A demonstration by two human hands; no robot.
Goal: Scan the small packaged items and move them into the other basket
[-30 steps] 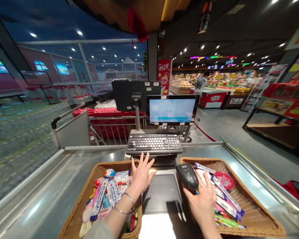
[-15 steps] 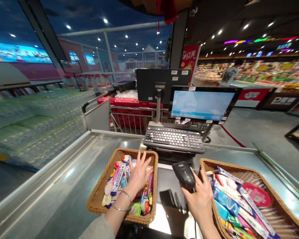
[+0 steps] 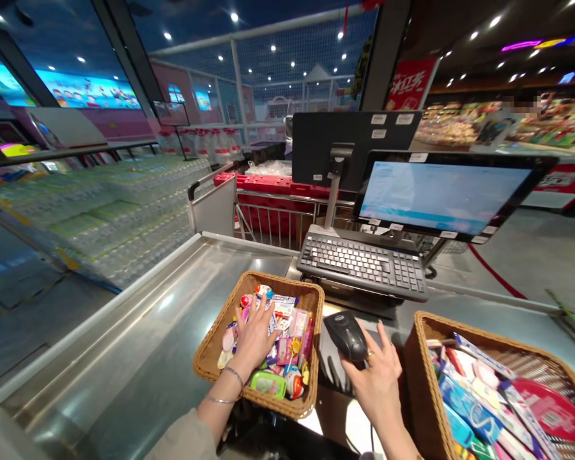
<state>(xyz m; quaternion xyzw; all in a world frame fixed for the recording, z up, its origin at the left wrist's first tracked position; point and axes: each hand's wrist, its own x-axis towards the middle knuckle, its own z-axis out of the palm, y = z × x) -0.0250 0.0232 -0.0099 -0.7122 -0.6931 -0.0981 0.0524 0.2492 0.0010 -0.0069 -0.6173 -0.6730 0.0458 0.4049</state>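
Note:
My left hand (image 3: 255, 333) lies over the left wicker basket (image 3: 211, 338), fingers spread on the small packaged goods inside. Around it in that basket are an egg-shaped item (image 3: 294, 383), a green pack (image 3: 268, 384) and several slim boxes. In my right hand (image 3: 374, 377) is a black barcode scanner (image 3: 345, 335), its head pointing up and left toward the basket. A cable runs down below that hand. To the right of it stands a second wicker basket (image 3: 419, 358), holding toothpaste-like boxes, a blue pack (image 3: 469, 402) and a round red item (image 3: 551, 407).
Behind the baskets are a keyboard (image 3: 364, 262), a lit monitor (image 3: 441, 195) and a second screen's dark back (image 3: 354, 147). A metal counter (image 3: 153, 345) with a raised edge extends left. Beyond it are a shopping cart (image 3: 278, 217) and stacked bottle packs (image 3: 105, 211).
The view has turned left and come closer. My left hand has shifted leftward within the basket, uncovering goods on its right side. The scanner stays in my right hand, now nearer the left basket.

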